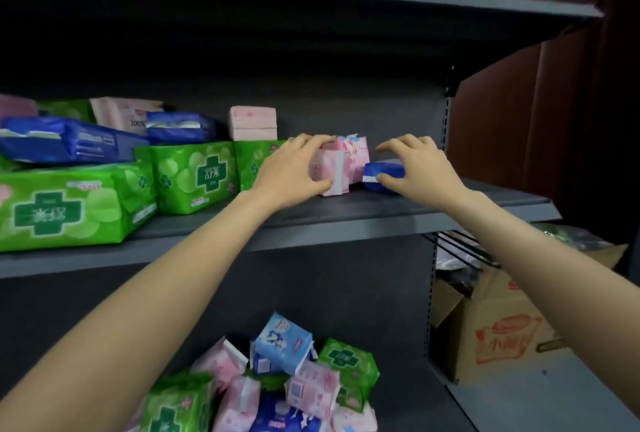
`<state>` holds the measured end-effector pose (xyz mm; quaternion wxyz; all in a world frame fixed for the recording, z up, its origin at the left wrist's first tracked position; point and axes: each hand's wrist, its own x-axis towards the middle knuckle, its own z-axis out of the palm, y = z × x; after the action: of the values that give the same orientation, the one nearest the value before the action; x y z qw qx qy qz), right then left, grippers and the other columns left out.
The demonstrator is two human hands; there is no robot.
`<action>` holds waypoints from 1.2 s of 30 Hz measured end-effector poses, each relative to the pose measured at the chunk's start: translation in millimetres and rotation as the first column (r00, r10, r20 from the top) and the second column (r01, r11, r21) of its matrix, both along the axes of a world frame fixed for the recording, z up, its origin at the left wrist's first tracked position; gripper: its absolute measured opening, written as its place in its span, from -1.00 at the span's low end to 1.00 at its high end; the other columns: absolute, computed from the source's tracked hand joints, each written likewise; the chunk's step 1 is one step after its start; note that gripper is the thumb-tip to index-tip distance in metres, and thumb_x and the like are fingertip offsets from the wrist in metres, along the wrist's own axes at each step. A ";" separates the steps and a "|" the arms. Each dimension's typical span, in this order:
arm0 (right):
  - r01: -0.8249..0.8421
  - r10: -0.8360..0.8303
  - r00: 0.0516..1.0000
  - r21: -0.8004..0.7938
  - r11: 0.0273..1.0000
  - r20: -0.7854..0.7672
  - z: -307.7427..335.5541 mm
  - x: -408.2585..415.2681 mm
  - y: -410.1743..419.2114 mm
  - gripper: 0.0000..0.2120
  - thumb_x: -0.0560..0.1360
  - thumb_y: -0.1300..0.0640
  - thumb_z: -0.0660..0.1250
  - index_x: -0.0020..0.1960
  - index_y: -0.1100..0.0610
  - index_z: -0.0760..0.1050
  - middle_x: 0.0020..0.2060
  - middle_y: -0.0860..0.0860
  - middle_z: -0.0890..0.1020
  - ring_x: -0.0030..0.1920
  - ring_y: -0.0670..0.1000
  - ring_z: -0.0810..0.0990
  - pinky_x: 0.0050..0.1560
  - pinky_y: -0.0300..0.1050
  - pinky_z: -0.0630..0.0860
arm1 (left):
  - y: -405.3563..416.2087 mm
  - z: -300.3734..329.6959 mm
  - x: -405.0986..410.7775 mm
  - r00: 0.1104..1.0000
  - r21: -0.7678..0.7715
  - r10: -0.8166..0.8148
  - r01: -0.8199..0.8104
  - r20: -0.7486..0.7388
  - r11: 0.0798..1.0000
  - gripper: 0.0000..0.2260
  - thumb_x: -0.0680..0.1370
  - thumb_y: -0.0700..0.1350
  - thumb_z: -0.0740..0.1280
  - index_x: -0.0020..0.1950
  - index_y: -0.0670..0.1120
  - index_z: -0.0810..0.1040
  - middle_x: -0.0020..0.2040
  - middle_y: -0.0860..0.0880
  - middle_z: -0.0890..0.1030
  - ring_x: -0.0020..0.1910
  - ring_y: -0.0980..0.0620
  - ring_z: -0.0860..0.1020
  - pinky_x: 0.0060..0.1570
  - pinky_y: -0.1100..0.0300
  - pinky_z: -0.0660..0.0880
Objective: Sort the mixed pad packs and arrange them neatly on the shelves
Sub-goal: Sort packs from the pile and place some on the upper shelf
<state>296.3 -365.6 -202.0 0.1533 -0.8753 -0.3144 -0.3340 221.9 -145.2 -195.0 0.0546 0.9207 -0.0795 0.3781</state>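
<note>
Both hands at the small packs on the middle shelf, right half, near the front edge.

Left hand (294, 168) reaches in with forearm extended up from lower left; fingers curl over the top and thumb presses the front lower corner of a pink pad pack (330, 172) standing on the middle shelf (381, 220), so it is grasping it. A second pink pack (356, 154) stands touching just behind. Right hand (412, 168) comes in from lower right, fingers arched above, thumb touching the white end of a blue pad pack (384, 173) lying on the shelf just right of the pink ones; full grasp or just contact, can't tell. Green packs (194, 175) fill the shelf's left half. Mixed pile (287, 379) lies on the lower shelf.
</note>
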 end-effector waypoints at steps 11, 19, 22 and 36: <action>0.050 -0.075 0.930 -0.079 0.996 -0.360 9.9 114.9 31.3 -0.25 0.45 -0.38 0.15 0.51 -0.05 0.13 0.52 0.09 0.12 0.52 0.09 0.02 0.50 0.09 -0.12 | 23.2 27.8 97.9 0.957 0.077 0.033 -0.011 -0.289 0.997 -0.25 0.44 0.32 0.31 0.52 0.23 0.02 0.52 -0.01 0.19 0.45 -0.14 0.26 0.37 -0.02 0.28; -0.052 0.000 0.946 -0.152 0.987 -0.325 44.2 141.7 72.9 -0.23 0.49 -0.08 0.32 0.50 -0.28 -0.11 0.55 -0.08 -0.08 0.53 0.15 -0.22 0.39 0.45 -0.17 | 32.9 16.4 121.0 0.974 0.217 0.114 -0.070 -0.198 0.974 -0.30 0.45 0.29 0.30 0.52 0.14 0.14 0.44 -0.01 0.38 0.34 -0.12 0.40 0.22 0.09 0.36; -0.088 -0.021 0.945 -0.316 0.945 -0.327 54.1 142.6 88.7 -0.13 0.44 -0.06 0.38 0.52 -0.23 -0.14 0.53 0.00 0.05 0.52 0.13 -0.09 0.41 0.41 -0.16 | 45.3 14.1 118.7 0.979 0.103 -0.004 0.025 -0.203 0.994 -0.46 0.42 0.20 0.37 0.38 0.19 0.35 0.36 0.06 0.46 0.28 -0.05 0.44 0.16 0.13 0.40; 0.090 -0.071 0.872 0.016 0.996 -0.484 27.5 130.6 52.1 -0.45 0.55 -0.28 0.08 0.49 -0.22 0.03 0.52 0.02 0.14 0.40 0.18 0.33 0.38 0.04 0.28 | 24.1 15.2 109.3 0.992 -0.178 -0.019 -0.004 -0.124 0.984 -0.60 0.34 0.18 0.48 0.04 0.03 0.47 0.10 0.08 0.55 0.12 0.04 0.49 -0.08 0.19 0.36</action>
<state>426.9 -313.5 -174.5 0.2294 -0.9402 -0.2230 -0.1174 331.1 -121.1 -179.9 0.1429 0.9338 -0.0453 0.3248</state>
